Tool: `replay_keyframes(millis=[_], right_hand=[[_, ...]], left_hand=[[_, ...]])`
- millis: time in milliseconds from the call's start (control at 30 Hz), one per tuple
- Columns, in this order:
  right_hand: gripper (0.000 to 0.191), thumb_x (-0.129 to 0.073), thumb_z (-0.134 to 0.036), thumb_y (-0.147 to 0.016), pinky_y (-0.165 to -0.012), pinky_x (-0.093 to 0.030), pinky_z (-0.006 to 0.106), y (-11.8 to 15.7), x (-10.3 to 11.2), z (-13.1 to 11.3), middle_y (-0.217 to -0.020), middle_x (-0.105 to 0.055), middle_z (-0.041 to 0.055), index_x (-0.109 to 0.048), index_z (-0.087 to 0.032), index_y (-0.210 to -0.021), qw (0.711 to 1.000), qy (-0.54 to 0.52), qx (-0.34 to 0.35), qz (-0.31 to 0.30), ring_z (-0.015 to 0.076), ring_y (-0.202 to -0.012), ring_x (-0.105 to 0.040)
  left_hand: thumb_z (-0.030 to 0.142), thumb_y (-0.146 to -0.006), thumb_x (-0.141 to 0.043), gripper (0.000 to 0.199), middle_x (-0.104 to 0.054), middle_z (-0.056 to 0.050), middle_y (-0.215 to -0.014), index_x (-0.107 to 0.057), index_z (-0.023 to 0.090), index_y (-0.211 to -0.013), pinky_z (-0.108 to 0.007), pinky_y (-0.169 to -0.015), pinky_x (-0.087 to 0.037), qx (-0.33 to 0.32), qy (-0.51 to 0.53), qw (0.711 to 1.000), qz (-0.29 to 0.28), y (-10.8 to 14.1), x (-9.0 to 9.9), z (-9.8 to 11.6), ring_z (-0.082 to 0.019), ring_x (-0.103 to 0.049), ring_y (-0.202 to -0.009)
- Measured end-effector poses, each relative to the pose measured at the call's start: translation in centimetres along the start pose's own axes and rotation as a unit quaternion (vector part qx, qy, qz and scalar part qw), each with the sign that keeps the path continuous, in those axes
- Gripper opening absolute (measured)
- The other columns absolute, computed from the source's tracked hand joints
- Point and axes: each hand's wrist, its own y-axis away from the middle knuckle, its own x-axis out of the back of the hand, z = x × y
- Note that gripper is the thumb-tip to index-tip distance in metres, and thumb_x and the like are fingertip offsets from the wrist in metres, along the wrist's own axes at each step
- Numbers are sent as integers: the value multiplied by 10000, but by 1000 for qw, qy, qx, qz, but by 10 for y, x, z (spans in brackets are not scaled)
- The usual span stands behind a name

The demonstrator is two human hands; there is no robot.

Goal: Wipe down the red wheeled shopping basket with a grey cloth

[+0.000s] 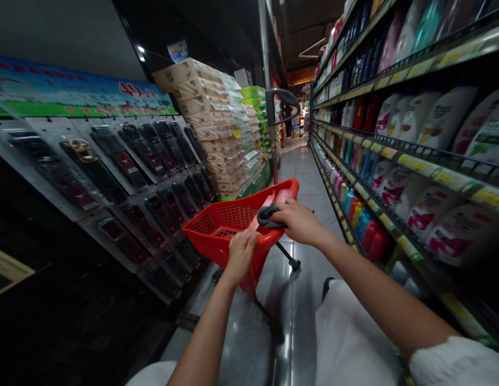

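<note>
A red plastic shopping basket [261, 262] stands on thin dark legs with casters in front of me. My left hand [242, 252] is closed around its near rim. My right hand [300, 219] presses a dark grey cloth [267, 215] against the right part of the rim, by a pale pink flat piece [287, 196]. Some of the cloth is hidden under the fingers. Through the perforated side, the dark bottom of the basket shows.
Packaged belts [120, 155] hang on a rack at the left. Stacked cartons [211, 123] stand beyond it. A metal pole [264, 48] with a black handle [287, 99] rises behind the basket. Shelves of shampoo bottles [446, 115] line the right side; grey tiled floor [301, 177] runs between.
</note>
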Motion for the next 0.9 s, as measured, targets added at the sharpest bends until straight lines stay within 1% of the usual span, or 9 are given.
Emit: replay_keyframes(millis=[67, 167, 233, 367, 500, 600, 667, 767, 900], right_hand=[[426, -560, -49, -760, -856, -441, 368, -3, 1, 7, -1103, -685, 49, -777, -292, -1034, 1000, 16, -12, 0, 242, -989, -545], [412, -549, -48, -783, -860, -446, 398, -13, 0, 21, -1198, -661, 82, -774, -249, -1063, 995, 48, -85, 8, 267, -1015, -541], [399, -541, -59, -810, -886, -445, 419, -12, -1, 18, -1241, -646, 89, -768, -238, -1084, 993, 51, -107, 7, 283, -1048, -527], [469, -500, -39, -821, -952, -439, 393, 15, 0, -27, -1233, -647, 57, -730, -258, -1167, 998, 1, -63, -19, 247, -1074, -504], [540, -504, -52, -827, -944, -450, 370, 33, 4, -60, -1319, -605, 41, -660, -288, -1287, 996, -12, -87, -27, 241, -1094, -493], [525, -508, -54, -820, -937, -450, 382, 24, 5, -47, -1310, -616, 43, -681, -284, -1259, 993, -10, -119, -24, 250, -1088, -504], [525, -514, -43, -798, -949, -442, 394, 16, 3, -35, -1313, -617, 52, -694, -264, -1239, 990, -12, -139, -7, 257, -1092, -509], [545, -529, -29, -756, -978, -430, 403, 14, -5, -30, -1295, -624, 62, -701, -248, -1225, 989, -45, -139, 22, 252, -1105, -521], [569, -543, -33, -728, -1011, -433, 399, 23, -17, -38, -1251, -647, 44, -697, -270, -1221, 989, -130, -62, 39, 237, -1146, -543]], left_hand=[[470, -985, -321, 443, -708, -50, -987, -700, 240, -962, -400, -920, -408, 0, -3, 1000, -3, 1, 1, 1, -238, -589, -990], [459, -987, -314, 449, -710, -52, -980, -705, 239, -961, -408, -917, -405, -1, -6, 1000, 0, -1, 1, 2, -241, -596, -976], [459, -986, -310, 457, -709, -54, -976, -707, 234, -955, -411, -918, -407, -1, -4, 1000, 8, -2, -1, 0, -244, -598, -979], [499, -986, -297, 483, -709, -51, -995, -701, 236, -960, -385, -916, -424, -6, -3, 1000, 18, -4, 0, -11, -228, -594, -981], [536, -986, -287, 514, -702, -72, -1114, -696, 230, -1044, -391, -987, -429, -48, 29, 998, -12, -3, 11, -20, -229, -597, -1065], [554, -962, -367, 491, -640, -84, -1322, -675, 234, -1172, -412, -1100, -379, -80, 51, 992, -78, -7, 26, -32, -246, -547, -1248], [565, -925, -450, 490, -597, -85, -1390, -652, 237, -1227, -440, -1126, -358, -71, 12, 994, -87, -12, 34, -45, -266, -521, -1287], [518, -942, -397, 482, -655, -96, -1270, -625, 202, -1225, -455, -1080, -395, -67, -24, 993, -90, -21, 38, -67, -259, -566, -1192], [491, -942, -378, 435, -684, -85, -1126, -640, 199, -1131, -446, -1018, -411, -78, -73, 992, -60, -28, 34, -86, -256, -584, -1079]])
